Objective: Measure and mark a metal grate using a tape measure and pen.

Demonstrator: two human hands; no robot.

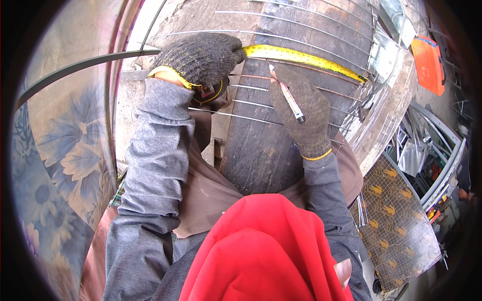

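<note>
My left hand (201, 57), in a dark knit glove with a yellow cuff, is closed around the near end of a tape measure (301, 56). Its yellow blade runs out to the right across thin metal rods, ending close to an upright bar. Whatever part of the tape lies inside the fist is hidden. Just below the blade, my right hand (306, 108), also gloved, grips a white and red marker pen (290, 100). The pen's pale tip points up and away, near one rod (251, 77); its dark end points toward my wrist.
Several parallel rods form a grating over a dark board (261, 150) between my legs. A curved metal bar (75, 72) reaches in from the left, beside flower-patterned cloth (75, 145). To the right are an orange case (428, 65), a patterned sheet (396, 226) and metal scraps (414, 155).
</note>
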